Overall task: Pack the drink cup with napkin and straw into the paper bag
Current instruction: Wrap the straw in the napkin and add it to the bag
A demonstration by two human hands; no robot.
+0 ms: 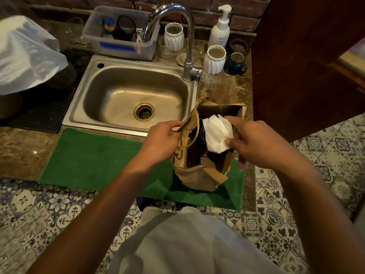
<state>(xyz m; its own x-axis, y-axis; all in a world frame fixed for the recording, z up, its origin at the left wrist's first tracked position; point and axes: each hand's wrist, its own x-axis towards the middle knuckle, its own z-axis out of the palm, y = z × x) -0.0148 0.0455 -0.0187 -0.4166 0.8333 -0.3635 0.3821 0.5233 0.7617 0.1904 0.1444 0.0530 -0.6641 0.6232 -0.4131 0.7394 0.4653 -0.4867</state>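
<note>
A brown paper bag [199,175] stands open on the green mat [98,159] at the counter's right end. My left hand [162,139] pinches the bag's left rim by the handle and holds the mouth apart. My right hand [250,141] holds a white napkin [217,133] between thumb and fingers, right over the bag's opening. Inside the bag, under the napkin, a dark drink cup [201,135] shows only in part. No straw is visible.
A steel sink [126,95] with a tall tap [187,46] lies just behind the bag. White ribbed vases [214,60], a blue mug [236,63], a pump bottle [220,30] and a plastic bin [120,34] line the back. A wooden panel [308,66] stands at the right.
</note>
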